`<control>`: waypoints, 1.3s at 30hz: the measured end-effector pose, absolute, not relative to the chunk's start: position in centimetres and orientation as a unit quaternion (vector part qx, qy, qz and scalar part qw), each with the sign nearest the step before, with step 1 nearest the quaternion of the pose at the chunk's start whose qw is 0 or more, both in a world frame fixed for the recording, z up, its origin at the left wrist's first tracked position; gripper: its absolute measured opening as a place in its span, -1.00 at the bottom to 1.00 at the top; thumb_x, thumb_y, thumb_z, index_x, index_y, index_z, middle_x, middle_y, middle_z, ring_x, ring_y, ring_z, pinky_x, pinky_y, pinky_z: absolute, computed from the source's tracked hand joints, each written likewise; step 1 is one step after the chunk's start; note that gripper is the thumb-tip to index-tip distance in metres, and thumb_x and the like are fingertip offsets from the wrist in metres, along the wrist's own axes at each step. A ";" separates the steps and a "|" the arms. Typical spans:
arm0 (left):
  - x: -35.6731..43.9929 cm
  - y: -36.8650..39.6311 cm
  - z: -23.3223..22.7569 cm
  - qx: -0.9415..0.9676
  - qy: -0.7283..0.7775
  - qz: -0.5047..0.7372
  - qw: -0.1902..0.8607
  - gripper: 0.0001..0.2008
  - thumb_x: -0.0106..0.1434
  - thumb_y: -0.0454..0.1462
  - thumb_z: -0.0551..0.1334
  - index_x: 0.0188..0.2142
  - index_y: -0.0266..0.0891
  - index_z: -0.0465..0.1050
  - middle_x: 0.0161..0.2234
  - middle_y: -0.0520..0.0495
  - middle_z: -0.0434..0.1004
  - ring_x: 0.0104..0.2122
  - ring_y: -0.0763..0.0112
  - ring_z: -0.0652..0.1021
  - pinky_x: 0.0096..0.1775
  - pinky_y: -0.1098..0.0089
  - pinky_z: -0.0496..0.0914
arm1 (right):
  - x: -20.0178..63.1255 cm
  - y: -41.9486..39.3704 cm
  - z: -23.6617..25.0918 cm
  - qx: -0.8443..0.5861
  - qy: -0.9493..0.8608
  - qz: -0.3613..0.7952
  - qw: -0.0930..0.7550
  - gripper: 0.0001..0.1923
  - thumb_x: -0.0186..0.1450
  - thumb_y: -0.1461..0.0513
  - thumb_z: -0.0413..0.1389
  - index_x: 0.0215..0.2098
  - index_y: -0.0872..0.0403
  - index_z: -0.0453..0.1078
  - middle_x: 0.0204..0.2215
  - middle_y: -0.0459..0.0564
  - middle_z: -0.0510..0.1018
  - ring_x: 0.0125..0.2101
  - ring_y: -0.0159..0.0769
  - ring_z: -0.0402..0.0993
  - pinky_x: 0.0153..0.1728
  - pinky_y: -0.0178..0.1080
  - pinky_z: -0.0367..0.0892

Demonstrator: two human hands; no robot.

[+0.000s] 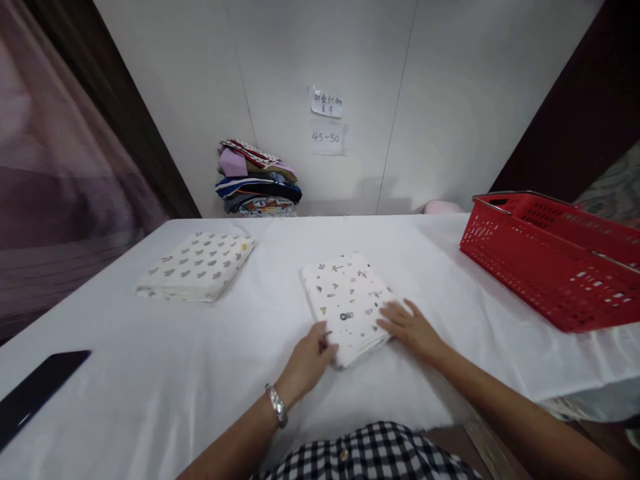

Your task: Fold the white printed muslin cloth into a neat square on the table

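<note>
A folded white cloth (pixel 350 300) with small scattered prints lies on the table in front of me. My left hand (pixel 313 357) has its fingers curled at the cloth's near left corner, with the thumb beside the edge; a metal bracelet is on that wrist. On the cloth's right edge rests my right hand (pixel 413 330), fingers spread and flat. Farther left on the table lies a second folded cloth (pixel 200 267), white with grey-green prints and apart from both hands.
A red perforated basket (pixel 545 260) with metal handles stands at the right. Behind the table rises a stack of folded fabrics (pixel 260 177). A dark flat object (pixel 40 393) lies at the left edge of the white-covered table (pixel 165 400). Paper notes (pixel 327 123) hang on the wall.
</note>
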State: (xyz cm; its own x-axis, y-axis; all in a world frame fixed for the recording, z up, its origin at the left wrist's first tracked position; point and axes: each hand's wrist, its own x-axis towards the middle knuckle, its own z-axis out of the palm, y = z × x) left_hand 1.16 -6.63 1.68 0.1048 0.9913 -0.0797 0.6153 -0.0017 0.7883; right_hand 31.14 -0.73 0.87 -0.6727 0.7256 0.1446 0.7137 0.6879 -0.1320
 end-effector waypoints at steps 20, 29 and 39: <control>-2.2 4.7 1.8 0.675 0.682 0.258 0.110 -0.63 0.24 -0.17 0.07 -0.02 -0.31 0.35 -0.06 -0.22 0.42 -0.06 0.20 0.42 -0.02 0.26 0.27 | 29.1 -1.8 1.4 -0.494 -0.851 0.081 0.156 -0.57 0.34 0.06 -0.12 0.10 -0.01 0.30 0.17 0.03 0.26 0.20 -0.10 0.07 0.17 0.13 -0.09; -1.0 -3.2 4.7 0.696 0.676 0.207 0.128 -0.71 0.24 -0.07 0.05 -0.26 -0.20 0.37 -0.26 -0.08 0.47 -0.29 0.30 0.48 -0.26 0.31 0.34 | 29.7 0.1 3.3 -0.517 -0.848 0.052 0.102 -0.54 0.30 0.15 -0.11 0.15 0.04 0.22 0.19 0.07 0.22 0.22 -0.11 0.04 0.19 0.07 -0.11; 4.2 6.3 2.4 0.800 0.586 0.109 0.071 -0.38 0.27 0.05 -0.08 0.21 -0.25 0.09 0.29 -0.17 -0.07 0.27 0.14 -0.05 0.21 0.07 -0.08 | 27.1 6.0 1.4 -0.575 -0.816 0.042 0.045 -0.32 0.32 -0.06 -0.21 0.26 0.18 0.01 0.28 0.14 -0.01 0.27 -0.08 -0.18 0.21 0.03 -0.17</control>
